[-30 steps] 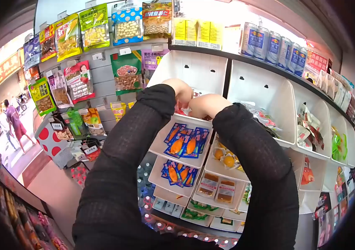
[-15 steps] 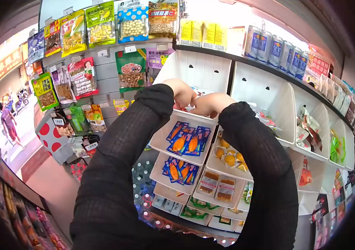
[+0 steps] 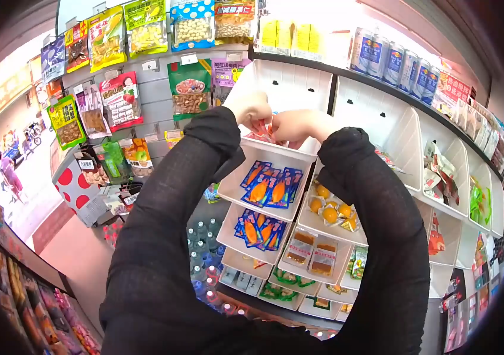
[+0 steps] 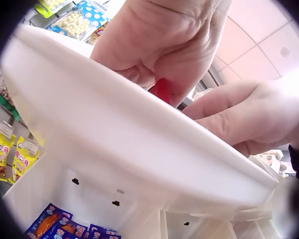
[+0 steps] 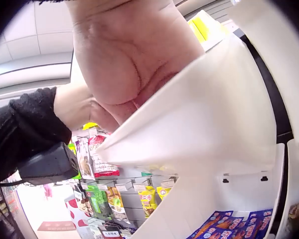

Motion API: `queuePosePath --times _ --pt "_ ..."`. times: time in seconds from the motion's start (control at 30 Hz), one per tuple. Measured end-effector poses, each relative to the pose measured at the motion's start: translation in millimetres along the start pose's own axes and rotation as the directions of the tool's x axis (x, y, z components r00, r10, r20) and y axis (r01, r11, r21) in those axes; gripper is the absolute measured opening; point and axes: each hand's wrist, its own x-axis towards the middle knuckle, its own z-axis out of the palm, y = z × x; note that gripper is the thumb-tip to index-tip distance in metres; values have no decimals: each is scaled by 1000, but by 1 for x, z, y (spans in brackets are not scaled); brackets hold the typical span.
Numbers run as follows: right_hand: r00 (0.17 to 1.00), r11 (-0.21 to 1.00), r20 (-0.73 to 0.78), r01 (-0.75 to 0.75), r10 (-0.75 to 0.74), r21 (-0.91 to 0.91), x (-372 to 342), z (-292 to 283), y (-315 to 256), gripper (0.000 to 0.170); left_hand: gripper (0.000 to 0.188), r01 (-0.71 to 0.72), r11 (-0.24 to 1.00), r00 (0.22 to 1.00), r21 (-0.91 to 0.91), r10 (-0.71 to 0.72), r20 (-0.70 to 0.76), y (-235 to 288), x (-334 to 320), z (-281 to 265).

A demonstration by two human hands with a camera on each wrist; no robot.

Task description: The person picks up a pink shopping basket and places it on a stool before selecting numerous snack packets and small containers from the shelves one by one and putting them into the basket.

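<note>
Currently | left hand pinches red packet | long axis hidden | right hand over white bin, grip unclear

Shown at the snack display, you have two hands near one red wrapper, facing six upper-row bag fronts, five second-row bag fronts, two yellow-fronted packs, two bins of blue packets, two brown packets and two passers-by.
</note>
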Motion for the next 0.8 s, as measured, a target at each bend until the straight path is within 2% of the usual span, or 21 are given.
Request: queuePosePath --times 0.07,0.1,0.13,0.17,0.2,0.23,0.3,0.33,0.4,0.43,0.47,0.53,0.57,0.6,0.67,0.7,0.73,0.8 --pt "985 995 -165 46 -59 -83 -11 -3 -3 27 17 -18 1000 999 -19 17 -38 3 -3 -8" --pt "975 987 -215 20 -54 -158 -11 -6 -4 26 17 -37 999 996 -37 34 -77 5 -8 -11" --pt "975 987 -213 22 -56 -157 -11 -8 -3 26 19 -58 997 991 -44 53 -121 7 -13 -16" --pt "909 982 -389 93 -152 -166 -13 -9 0 24 20 -127 987 983 -97 112 -147 8 -18 -21" --pt "801 969 -549 161 -239 -186 -15 -9 3 22 21 -193 970 970 -147 166 -176 8 -23 -27" --pt "803 969 -545 167 -241 -184 -16 -9 6 22 22 -244 949 960 -200 207 -189 8 -28 -34" --pt "451 926 -831 328 -327 -186 -24 -10 11 24 25 -355 882 929 -311 297 -220 6 -39 -45" --pt "424 930 -855 330 -298 -160 -25 -12 15 32 25 -415 824 905 -386 331 -267 4 -44 -46" --pt "534 965 -835 262 -135 11 -39 -17 8 41 25 -546 731 834 -409 428 -348 4 -69 -47" --pt "642 936 -765 297 -48 191 -43 -17 8 48 26 -599 711 793 -369 461 -399 0 -78 -46" --pt "649 932 -759 306 -55 194 -46 -15 8 48 26 -590 719 798 -367 448 -403 -2 -89 -42" --pt "791 789 -611 371 7 490 -55 -6 3 53 27 -658 637 741 -402 453 -497 -9 -114 -30" --pt "819 729 -573 397 -7 558 -62 4 -3 48 28 -662 627 734 -411 430 -525 -14 -123 -22" --pt "830 724 -558 399 -23 563 -63 14 -4 48 28 -686 595 716 -419 452 -532 -19 -135 -12" --pt "784 394 -551 620 -285 679 -63 37 -5 38 28 -723 605 658 -334 453 -602 -35 -152 13" --pt "807 307 -534 590 -252 746 -71 50 -11 29 32 -696 612 686 -374 414 -598 -41 -167 25" --pt "806 243 -527 587 -270 772 -74 66 -14 28 39 -726 571 655 -384 405 -637 -48 -178 39" --pt "806 104 -496 551 -323 828 -86 103 -19 27 46 -654 502 747 -566 310 -588 -73 -201 68"
